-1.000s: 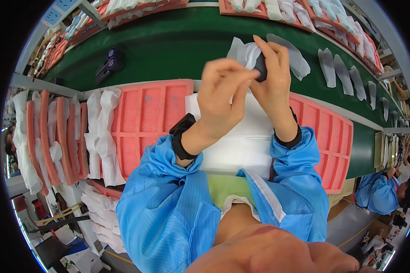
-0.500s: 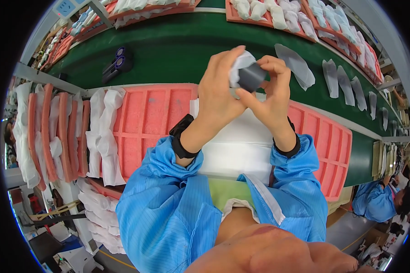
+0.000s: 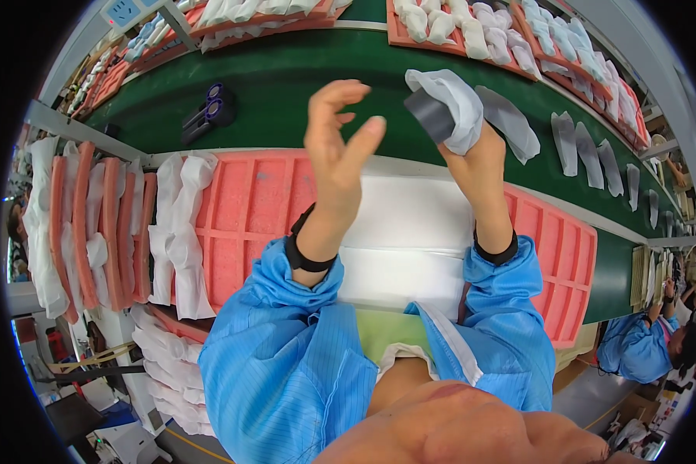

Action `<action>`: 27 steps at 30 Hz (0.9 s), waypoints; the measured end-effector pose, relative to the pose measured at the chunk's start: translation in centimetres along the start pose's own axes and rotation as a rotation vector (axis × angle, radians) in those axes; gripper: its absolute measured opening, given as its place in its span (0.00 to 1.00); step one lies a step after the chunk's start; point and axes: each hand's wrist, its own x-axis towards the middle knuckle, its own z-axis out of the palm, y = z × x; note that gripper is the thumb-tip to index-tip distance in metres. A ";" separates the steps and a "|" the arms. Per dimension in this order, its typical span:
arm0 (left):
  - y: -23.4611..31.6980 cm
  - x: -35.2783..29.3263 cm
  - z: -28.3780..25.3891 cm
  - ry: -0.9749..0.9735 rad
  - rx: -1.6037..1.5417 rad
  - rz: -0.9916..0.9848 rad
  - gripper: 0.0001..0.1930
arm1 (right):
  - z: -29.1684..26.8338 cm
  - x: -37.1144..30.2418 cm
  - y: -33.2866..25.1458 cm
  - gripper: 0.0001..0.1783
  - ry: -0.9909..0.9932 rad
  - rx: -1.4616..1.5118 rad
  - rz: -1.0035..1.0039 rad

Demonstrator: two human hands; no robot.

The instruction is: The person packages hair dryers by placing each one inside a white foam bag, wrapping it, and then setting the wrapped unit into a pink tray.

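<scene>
My right hand [image 3: 475,164] holds a dark grey, tube-shaped part [image 3: 431,117] with a thin white protective sleeve [image 3: 465,112] around one end. The white sleeve hides most of that hand's fingers. The grey end points to the left, over the green bench. My left hand [image 3: 334,147] is raised apart from the part, empty, with its thumb and fingers spread. White padded sheets [image 3: 402,209] lie below both hands. Beyond the left hand, two dark devices with purple rings [image 3: 209,112] rest on the bench.
Pink compartment trays [image 3: 263,193] flank the white sheets, another pink tray [image 3: 553,263] being at the right. Several translucent sleeves [image 3: 564,143] lie on the green bench [image 3: 286,85]. Wrapped pieces [image 3: 185,232] and upright pink trays stand at left. A person in blue [image 3: 634,344] is at far right.
My left hand has let go of the grey part and moved left, its fingers spreading. My right hand has shifted slightly right with the part, and the white sleeve now covers more of its right side.
</scene>
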 end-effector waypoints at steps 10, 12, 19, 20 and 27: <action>-0.2 -0.3 1.4 0.053 0.417 0.394 0.11 | 1.1 -0.5 -1.5 0.20 0.057 -0.246 -0.070; 0.1 -0.8 1.9 0.085 0.514 0.370 0.10 | 0.9 -0.6 -1.8 0.20 0.065 -0.201 -0.040; 0.2 2.0 -0.2 0.123 0.400 0.028 0.09 | -1.2 -0.4 -0.5 0.23 -0.520 0.361 0.375; -0.4 3.2 -1.2 0.118 0.233 -0.124 0.10 | -1.3 0.1 0.2 0.23 -0.541 0.371 0.359; -8.5 10.1 -15.3 0.315 1.302 -0.158 0.30 | 0.3 0.1 16.3 0.29 -0.152 -0.128 0.348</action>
